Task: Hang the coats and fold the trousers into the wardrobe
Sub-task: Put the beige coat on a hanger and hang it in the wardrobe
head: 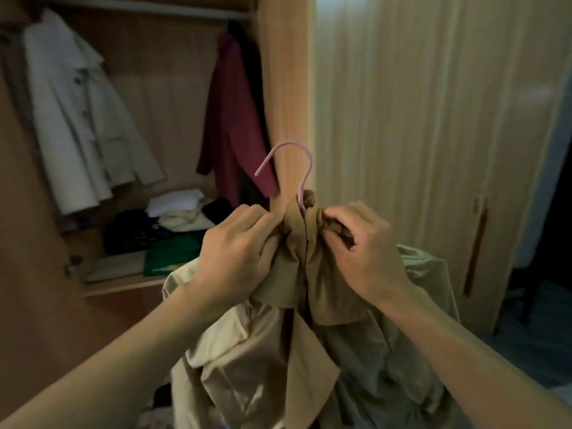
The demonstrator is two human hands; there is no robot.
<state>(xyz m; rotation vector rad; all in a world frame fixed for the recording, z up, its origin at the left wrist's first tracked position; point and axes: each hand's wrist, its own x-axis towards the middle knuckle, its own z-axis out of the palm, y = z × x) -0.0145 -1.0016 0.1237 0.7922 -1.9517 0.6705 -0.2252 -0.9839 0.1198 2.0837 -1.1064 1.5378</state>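
A tan coat hangs in front of me with its collar bunched around a pink hanger, whose hook sticks up above the cloth. My left hand grips the collar on the left of the hook. On the right side my right hand pinches the bunched collar. The hanger's shoulders are hidden inside the coat. The open wardrobe stands just behind, its rail running along the top.
A pale coat hangs at the left of the rail and a dark red coat at the right. Folded clothes lie piled on the wardrobe shelf. To the right, a wardrobe door is closed.
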